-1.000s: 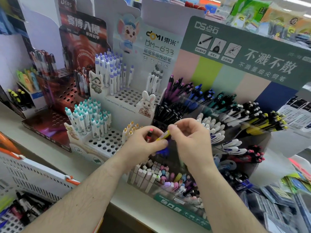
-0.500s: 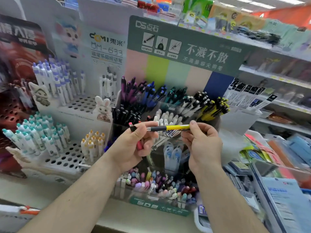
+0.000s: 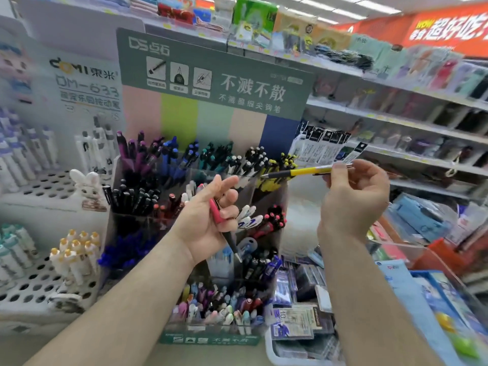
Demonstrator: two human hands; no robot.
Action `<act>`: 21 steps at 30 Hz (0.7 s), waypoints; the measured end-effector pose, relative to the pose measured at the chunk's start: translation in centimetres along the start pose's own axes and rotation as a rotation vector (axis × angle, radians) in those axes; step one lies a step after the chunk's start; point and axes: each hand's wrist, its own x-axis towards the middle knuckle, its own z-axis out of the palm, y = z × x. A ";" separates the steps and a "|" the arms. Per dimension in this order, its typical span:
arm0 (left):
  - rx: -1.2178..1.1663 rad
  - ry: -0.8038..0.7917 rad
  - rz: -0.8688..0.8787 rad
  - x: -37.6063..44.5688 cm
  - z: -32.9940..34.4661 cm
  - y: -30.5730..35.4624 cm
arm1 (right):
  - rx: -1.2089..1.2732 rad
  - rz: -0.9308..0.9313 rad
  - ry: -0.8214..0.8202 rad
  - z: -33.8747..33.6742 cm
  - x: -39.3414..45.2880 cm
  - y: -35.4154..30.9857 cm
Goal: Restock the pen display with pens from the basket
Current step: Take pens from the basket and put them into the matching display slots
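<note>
**A pen in each hand, in front of the display**

My right hand is raised to the right of the pen display. Its fingertips pinch a yellow pen by the back end. The pen lies almost level, its dark tip pointing left toward the top row of compartments, near the one with the yellow-capped pens but not touching it.

My left hand sits lower, in front of the middle of the display, palm turned up. The lower fingers curl round a pink pen, pressing it against the palm. Its dark tip hangs down and right past the heel of my hand. The index finger is stretched out and the thumb lies loose, so only part of this hand is doing the holding.

The display rises in clear tiers behind both hands, sorted by colour: purple, blue, teal, black-and-white and yellow along the top, black and red below, pastel ones at the bottom front. A green sign stands above it. To the left is a white stand with holes, holding white pens. The basket is not in view.
</note>
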 end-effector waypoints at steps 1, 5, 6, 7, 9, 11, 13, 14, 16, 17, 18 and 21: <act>0.007 0.006 0.002 0.1 0.2 0.0 | -0.036 -0.063 -0.005 0.1 0.6 0.1; 0.030 0.001 0.012 0.3 0.6 0.0 | -0.138 -0.238 -0.064 1.2 2.4 0.6; 0.037 0.004 0.011 0.3 0.6 0.0 | -0.161 -0.273 -0.083 1.7 2.7 0.8; 0.043 0.010 0.011 0.3 0.7 0.0 | -0.188 -0.299 -0.112 2.2 2.9 0.9; 0.057 0.023 0.013 0.3 0.6 0.0 | -0.233 -0.331 -0.208 3.1 3.1 1.3; 0.074 0.033 0.016 0.2 0.6 0.0 | -0.287 -0.318 -0.362 3.8 3.1 1.6; 0.091 0.041 0.017 0.1 0.6 0.1 | -0.393 -0.286 -0.550 4.3 3.0 2.0; 0.096 0.043 0.017 0.1 0.6 0.1 | -0.450 -0.292 -0.633 4.5 2.9 2.3; 0.104 0.040 0.020 0.0 0.6 0.2 | -0.533 -0.343 -0.738 4.7 2.7 2.7; 0.107 0.039 0.021 0.0 0.6 0.2 | -0.558 -0.376 -0.757 4.8 2.7 2.8; 0.113 0.038 0.022 0.0 0.6 0.2 | -0.591 -0.414 -0.759 4.8 2.8 2.8; 0.133 0.036 0.016 -0.1 0.3 0.2 | -0.734 -0.547 -0.727 4.8 3.2 2.4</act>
